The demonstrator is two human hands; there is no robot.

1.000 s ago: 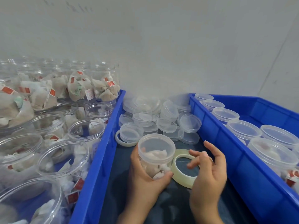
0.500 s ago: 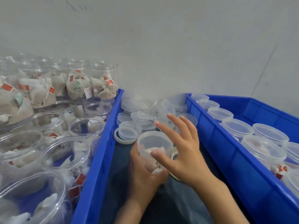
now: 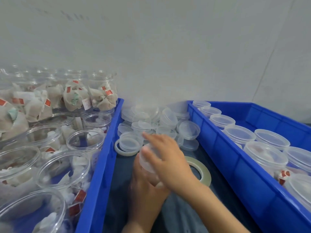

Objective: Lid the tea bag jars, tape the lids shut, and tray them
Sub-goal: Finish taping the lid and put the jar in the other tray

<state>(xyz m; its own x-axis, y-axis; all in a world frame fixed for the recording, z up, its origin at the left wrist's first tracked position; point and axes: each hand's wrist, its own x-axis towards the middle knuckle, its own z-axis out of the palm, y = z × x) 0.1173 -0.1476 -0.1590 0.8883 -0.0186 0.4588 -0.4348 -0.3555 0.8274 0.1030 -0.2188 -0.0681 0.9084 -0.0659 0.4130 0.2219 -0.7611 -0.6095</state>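
The left hand (image 3: 143,185) keeps its grip curled round the tea bag jar (image 3: 148,158) over the dark gap between the two blue trays. The right hand (image 3: 168,158), fingers extended and holding nothing, has reached farther across the jar toward the loose lids (image 3: 151,121), uncovering the tape roll (image 3: 199,169) it hid half a second ago.

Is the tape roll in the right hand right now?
No. The tape roll lies flat on the dark surface beside the hands, while the right hand reaches over the jar toward the loose lids.

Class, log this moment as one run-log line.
left hand: holds jar | right hand: over jar, reaching toward loose lids | tape roll: lying flat
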